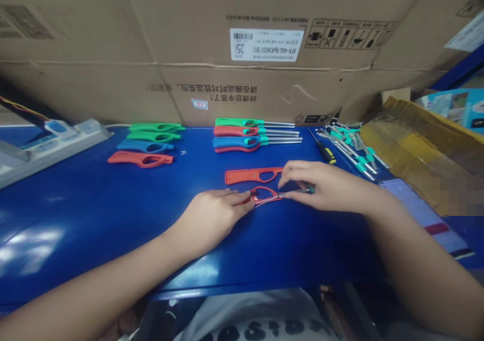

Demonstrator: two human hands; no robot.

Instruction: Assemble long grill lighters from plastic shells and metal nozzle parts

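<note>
My left hand (215,215) rests on the blue bench and pinches the grip end of a red plastic lighter shell (262,195), which lies flat. My right hand (321,187) holds a thin metal rod with a teal fitting (300,191) between its fingers, and the rod's end meets the shell. Just above them lies an orange lighter half-shell (251,175), touching neither hand's grip. Its far end sits near my right fingertips.
Finished lighters (257,136) and coloured shells (145,147) lie in rows on the blue bench (75,230). To the right are a yellow-and-black screwdriver (325,152), a pile of teal-fitted rods (351,149) and a phone (419,205). Cardboard boxes (242,83) stand behind.
</note>
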